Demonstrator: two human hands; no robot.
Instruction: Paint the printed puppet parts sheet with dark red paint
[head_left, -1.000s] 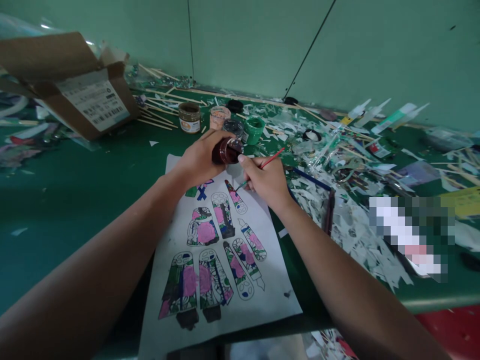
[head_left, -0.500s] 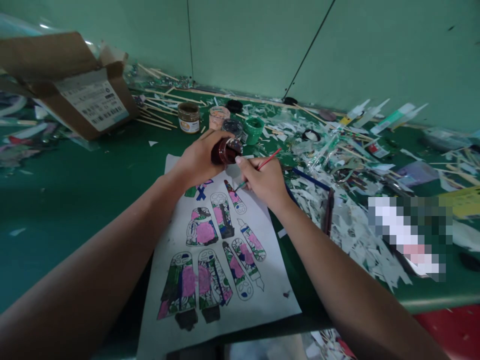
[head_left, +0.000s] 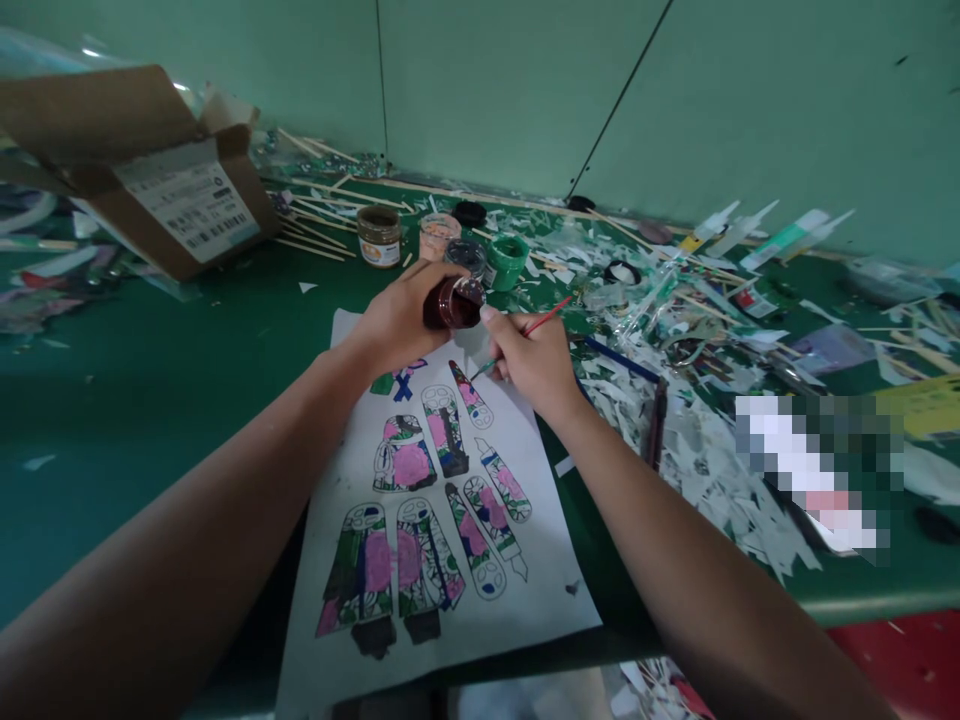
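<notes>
My left hand point(head_left: 401, 315) is wrapped round a small glass jar of dark red paint point(head_left: 459, 303), tilted over the top of the paper. In my right hand point(head_left: 532, 355) a thin paintbrush point(head_left: 545, 316) with a red handle end is pinched between the fingers. Its tip points down at a narrow coloured shape at the upper right of the sheet, close to it or touching. The white sheet of paper point(head_left: 547, 590) carries several outlined pieces filled with pink, green, blue and black. Both forearms reach in from the lower corners.
Behind my hands stand several paint jars: brown point(head_left: 379, 237), peach point(head_left: 439, 237) and green point(head_left: 508, 260). An open cardboard box point(head_left: 187, 205) is at the back left, near thin wooden sticks point(head_left: 311, 225). Paper scraps point(head_left: 697, 490) and glue tubes point(head_left: 787, 240) cover the right side.
My right hand and the brush have shifted slightly to the right, a little away from the jar. My left hand and the jar stay nearly the same.
</notes>
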